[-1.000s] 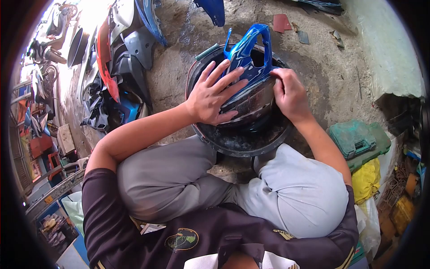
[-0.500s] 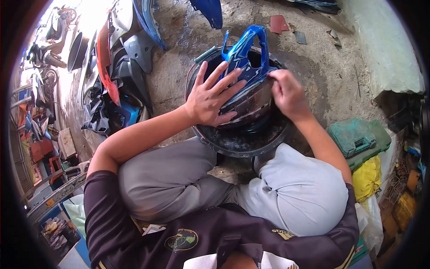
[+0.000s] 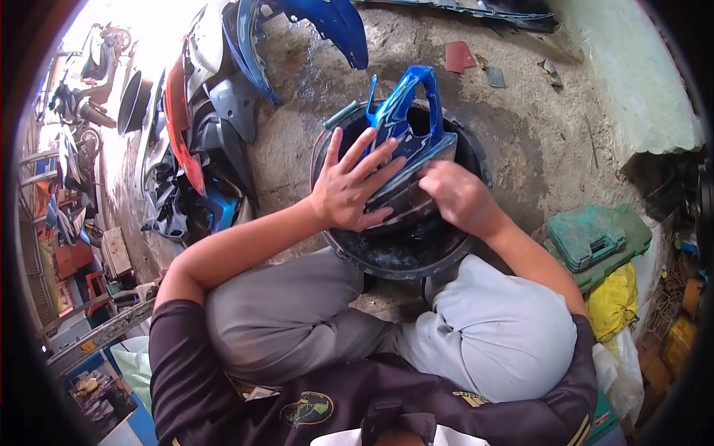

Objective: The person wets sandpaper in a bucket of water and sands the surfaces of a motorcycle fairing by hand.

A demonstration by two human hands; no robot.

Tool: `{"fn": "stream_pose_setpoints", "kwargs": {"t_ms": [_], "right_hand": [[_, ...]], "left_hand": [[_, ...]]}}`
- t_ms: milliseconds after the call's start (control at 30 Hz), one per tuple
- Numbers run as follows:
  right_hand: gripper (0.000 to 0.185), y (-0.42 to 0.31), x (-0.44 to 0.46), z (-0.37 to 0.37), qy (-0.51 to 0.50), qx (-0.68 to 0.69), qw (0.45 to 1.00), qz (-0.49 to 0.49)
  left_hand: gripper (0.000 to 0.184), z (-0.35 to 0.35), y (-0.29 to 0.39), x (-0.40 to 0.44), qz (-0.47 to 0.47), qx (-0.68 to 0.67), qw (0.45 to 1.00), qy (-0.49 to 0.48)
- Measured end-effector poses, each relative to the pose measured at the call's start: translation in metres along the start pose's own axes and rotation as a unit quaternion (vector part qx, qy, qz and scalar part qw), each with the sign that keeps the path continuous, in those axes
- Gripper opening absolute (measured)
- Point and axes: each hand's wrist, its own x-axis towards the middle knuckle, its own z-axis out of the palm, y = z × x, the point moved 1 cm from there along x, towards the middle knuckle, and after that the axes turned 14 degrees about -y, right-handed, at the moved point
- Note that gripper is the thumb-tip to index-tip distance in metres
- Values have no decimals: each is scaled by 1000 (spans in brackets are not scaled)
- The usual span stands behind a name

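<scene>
A blue motorcycle body panel with whitish scuffed streaks sits tilted over a black bucket, its openwork end pointing away from me. My left hand lies on the panel's left side with fingers spread. My right hand is curled closed against the panel's lower right surface. Whatever its fingers may hold is hidden. Dark, wet-looking space shows inside the bucket beneath the panel.
Several motorcycle panels, including a red one and a blue one, lie left and ahead. Reddish sheets are on the concrete floor. At right stand a green case, a yellow bag and a pale wall.
My right hand has moved left and nearer to me across the panel, from its right edge. The left hand stays spread on it. The whole view has shifted slightly.
</scene>
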Motion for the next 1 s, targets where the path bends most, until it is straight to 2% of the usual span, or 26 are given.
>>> {"fn": "stream_pose_setpoints", "kwargs": {"t_ms": [33,100,133,233,267,400,533,633,667,700,833,867,1000], "right_hand": [[34,9,-4,-3,16,25,999,22],[37,24,-5,-9,92,-5,987,129],[39,24,-4,-9,90,-27,985,143],[41,-5,1,4,37,28,999,27],[40,-9,1,8,14,-9,1000,-11],[36,18,-3,-3,89,-24,982,165],[35,-4,6,5,31,-14,999,27],[33,13,3,1,56,-6,996,71],[32,17,2,-2,85,-3,986,142],[35,22,3,-3,96,1,981,170],[40,-4,6,2,9,-13,1000,19],[40,-2,5,1,-3,-29,1000,7],[37,28,3,-6,88,-3,984,156]], "left_hand": [[93,0,0,0,0,1,1000,-2],[94,1,0,-1,-5,3,1000,-12],[95,2,0,-2,-5,-8,1000,-10],[98,1,-1,-1,-4,-24,1000,-10],[99,1,0,-1,-6,-23,1000,-11],[98,3,-1,-1,-1,-23,1000,1],[98,2,-2,0,-2,-30,1000,-5],[98,2,-1,-1,1,-28,1000,-3],[99,2,-1,-1,0,-29,1000,-3],[99,2,-1,-1,-2,-30,1000,-3],[97,2,-1,1,2,-26,1000,-4],[94,1,0,1,1,-19,1000,-5],[92,0,1,0,0,-16,1000,1]]}}
